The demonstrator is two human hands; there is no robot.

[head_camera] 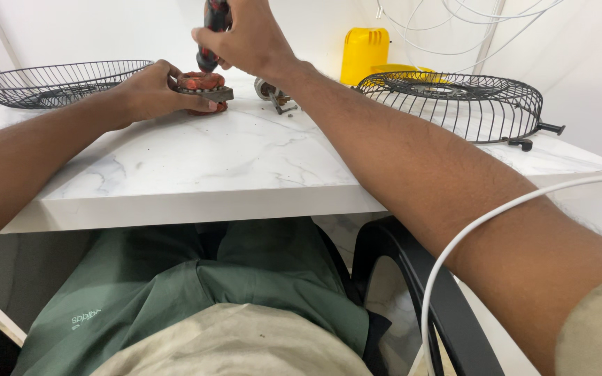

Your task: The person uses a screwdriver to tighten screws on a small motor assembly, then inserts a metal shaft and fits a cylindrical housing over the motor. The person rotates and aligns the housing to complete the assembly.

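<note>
Copper-wound round motor point(203, 87) gripped by left hand point(149, 92); right hand point(249, 38) clasps screwdriver point(212, 28).

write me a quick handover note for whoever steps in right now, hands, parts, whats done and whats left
Left hand: steadies the small round motor part on the white marble-look table.
Right hand: grips a red and black screwdriver, held upright with its tip down on the motor part.
Parts: one black wire fan guard far left, the other on the right, yellow fan body behind, loose metal bits beside the motor part.
Done: both guards are off and set aside.
Left: the screw work on the motor part is underway; how far along cannot be told.
</note>
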